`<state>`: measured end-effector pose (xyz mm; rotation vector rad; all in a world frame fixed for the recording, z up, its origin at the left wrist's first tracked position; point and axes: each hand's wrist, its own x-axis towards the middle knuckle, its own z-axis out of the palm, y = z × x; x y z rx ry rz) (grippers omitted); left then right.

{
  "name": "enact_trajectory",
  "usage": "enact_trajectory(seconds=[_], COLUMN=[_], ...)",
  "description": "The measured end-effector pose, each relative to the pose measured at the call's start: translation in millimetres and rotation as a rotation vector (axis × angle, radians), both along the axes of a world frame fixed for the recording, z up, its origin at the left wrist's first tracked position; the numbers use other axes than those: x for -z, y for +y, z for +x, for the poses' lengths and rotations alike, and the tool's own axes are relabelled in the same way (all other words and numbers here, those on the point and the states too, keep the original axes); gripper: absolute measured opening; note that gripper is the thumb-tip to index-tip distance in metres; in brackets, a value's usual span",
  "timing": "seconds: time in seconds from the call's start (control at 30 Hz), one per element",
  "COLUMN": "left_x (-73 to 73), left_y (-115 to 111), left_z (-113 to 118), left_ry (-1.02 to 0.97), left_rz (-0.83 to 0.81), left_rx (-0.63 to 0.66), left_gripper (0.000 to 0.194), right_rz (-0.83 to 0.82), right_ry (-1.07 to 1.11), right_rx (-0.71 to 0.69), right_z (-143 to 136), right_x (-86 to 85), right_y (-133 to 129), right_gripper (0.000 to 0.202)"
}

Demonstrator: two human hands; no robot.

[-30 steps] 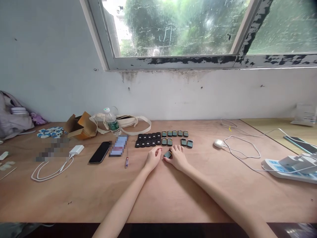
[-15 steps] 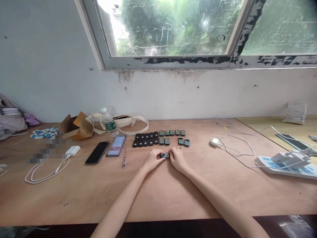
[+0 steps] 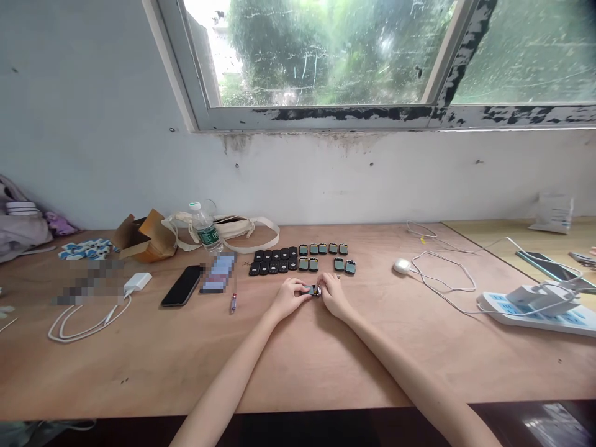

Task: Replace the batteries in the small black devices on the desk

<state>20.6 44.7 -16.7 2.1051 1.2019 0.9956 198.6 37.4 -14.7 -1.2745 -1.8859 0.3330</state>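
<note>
Both hands meet over the wooden table around a small dark electronic module with a grey-green screen. My left hand pinches its left end between thumb and fingers. At its right end, the fingers of my right hand are curled and closed. A shiny rounded silvery bit shows there; its kind is too small to make out. Just beyond the hands lie two similar modules, with more screen modules in rows to their left. Several black oval casings lie beside those in two rows.
Left of the hands are a screwdriver, two phones, a water bottle, an open cardboard box and a white cable. A white power strip and a corded white plug lie to the right.
The module between my hands is turned slightly, and a shiny silvery bit now shows at its right end. Both hands stay in nearly the same place.
</note>
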Motion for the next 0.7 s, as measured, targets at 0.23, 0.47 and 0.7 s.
enact_trajectory(seconds=[0.23,0.47,0.7], left_x=[-2.9,-3.5,-2.8], left_y=[-2.2,-1.8,-2.4], left_z=[-0.9,-1.1,-0.9], left_ry=[-0.032,-0.006,-0.015], left_rz=[-0.005,-0.005,0.028], left_rx=[-0.008,-0.006,-0.012], left_gripper=[0.013,0.013,0.014], right_rz=[0.002,-0.114,-0.018], right_ry=[0.074,0.201,-0.011], right_rx=[-0.050,-0.021,-0.016], right_z=[-1.6,15.1,55.9], right_x=[-0.2,16.5,10.1], right_y=[-10.7,-6.9,-8.6], right_gripper=[0.011,0.010,0.017])
